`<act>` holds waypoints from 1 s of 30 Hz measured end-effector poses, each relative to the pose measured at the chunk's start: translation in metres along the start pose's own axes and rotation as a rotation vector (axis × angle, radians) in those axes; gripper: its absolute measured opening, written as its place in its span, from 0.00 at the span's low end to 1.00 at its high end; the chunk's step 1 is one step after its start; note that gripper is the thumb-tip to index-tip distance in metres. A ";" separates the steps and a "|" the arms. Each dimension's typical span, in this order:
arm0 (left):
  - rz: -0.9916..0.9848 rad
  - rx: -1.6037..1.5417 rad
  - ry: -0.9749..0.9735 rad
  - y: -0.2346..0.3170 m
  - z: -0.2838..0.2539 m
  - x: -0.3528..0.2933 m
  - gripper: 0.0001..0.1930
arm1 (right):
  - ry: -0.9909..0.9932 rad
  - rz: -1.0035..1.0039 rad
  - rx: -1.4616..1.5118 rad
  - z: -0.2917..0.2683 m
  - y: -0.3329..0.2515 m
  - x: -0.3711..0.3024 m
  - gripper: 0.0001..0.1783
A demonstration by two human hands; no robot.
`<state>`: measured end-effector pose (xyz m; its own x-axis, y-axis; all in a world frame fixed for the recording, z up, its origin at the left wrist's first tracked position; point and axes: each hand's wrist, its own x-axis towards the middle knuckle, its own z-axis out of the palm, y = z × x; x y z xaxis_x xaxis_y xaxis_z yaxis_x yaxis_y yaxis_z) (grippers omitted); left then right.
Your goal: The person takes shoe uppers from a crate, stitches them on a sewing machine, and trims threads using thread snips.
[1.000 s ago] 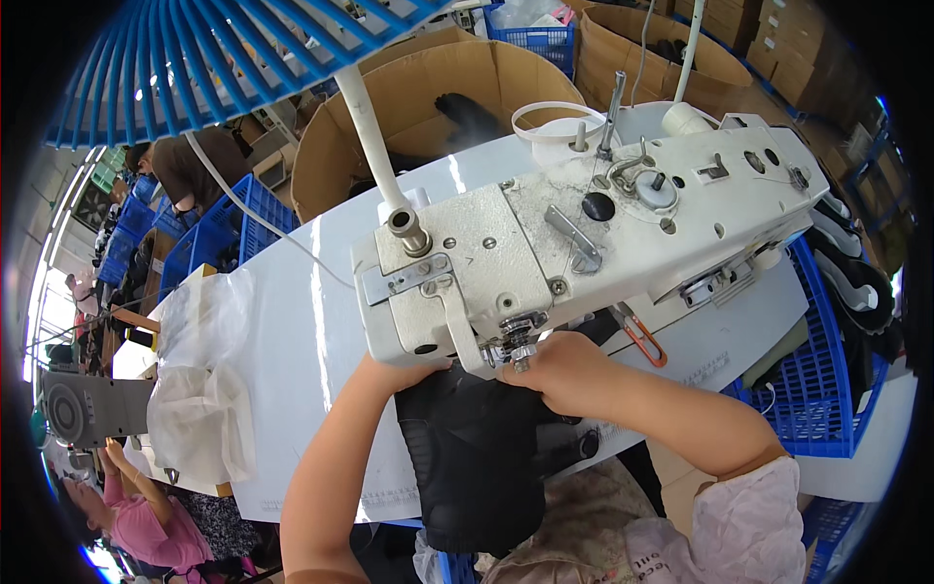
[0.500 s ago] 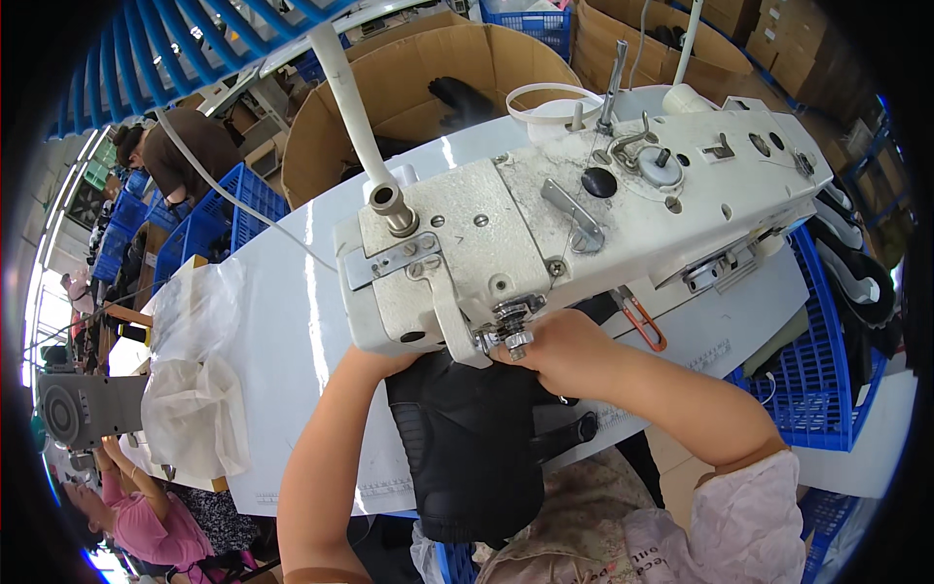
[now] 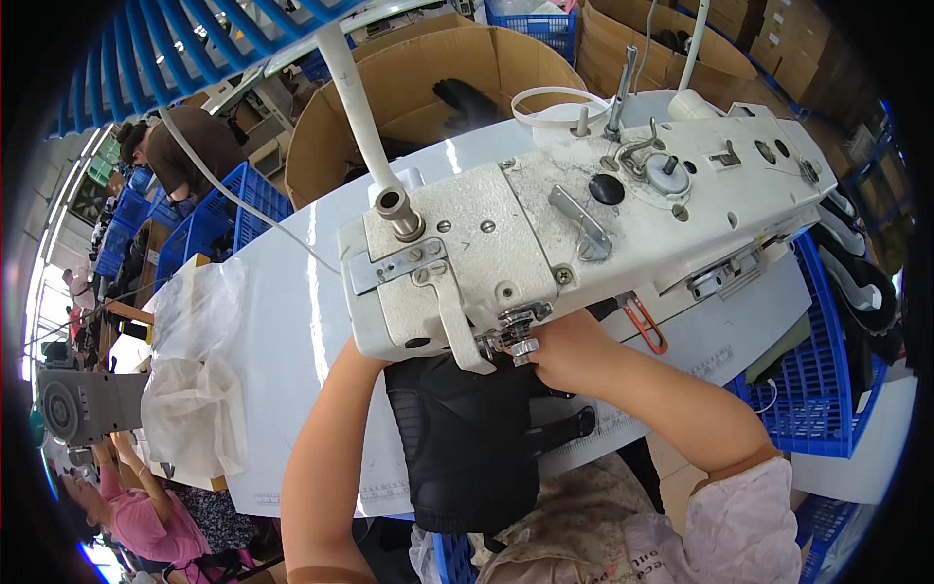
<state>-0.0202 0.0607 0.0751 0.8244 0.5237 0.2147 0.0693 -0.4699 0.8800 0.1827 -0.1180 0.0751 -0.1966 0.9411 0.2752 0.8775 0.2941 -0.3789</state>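
Observation:
A black padded glove point(image 3: 462, 438), with a ribbed panel along one side and a strap sticking out on the other, lies under the head of a white sewing machine point(image 3: 448, 224). Its far end is hidden beneath the machine. My right hand point(image 3: 569, 352) is closed at the glove's upper right edge, beside the tension knob; its fingertips are partly hidden. My left hand point(image 3: 368, 358) reaches in at the glove's upper left, and only the part near the wrist shows. The machine head covers its fingers.
An orange-framed hand tool point(image 3: 646, 324) lies right of my right hand. A blue crate point(image 3: 803, 389) with black pieces stands at the right. Behind the table is a large carton point(image 3: 331, 112) with black gloves. Clear plastic bags point(image 3: 199, 419) lie left. Two other people work at the left.
The glove has slid slightly away from me and leftward under the machine, its near end now a little higher. Both hands stay close to the machine head. The view has shifted slightly.

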 end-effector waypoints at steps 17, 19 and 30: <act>0.077 0.266 -0.040 -0.004 -0.003 0.016 0.26 | 0.118 0.062 0.080 -0.009 -0.005 0.007 0.10; 0.081 0.298 -0.047 -0.005 -0.008 0.020 0.26 | 0.106 0.048 0.077 -0.007 -0.004 0.007 0.10; 0.125 0.465 -0.073 -0.009 -0.007 0.009 0.26 | -0.046 0.093 0.016 -0.006 -0.002 0.006 0.11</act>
<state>-0.0169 0.0746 0.0723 0.8786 0.3996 0.2616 0.1974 -0.8026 0.5630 0.1827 -0.1140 0.0824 -0.1354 0.9710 0.1971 0.8858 0.2078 -0.4149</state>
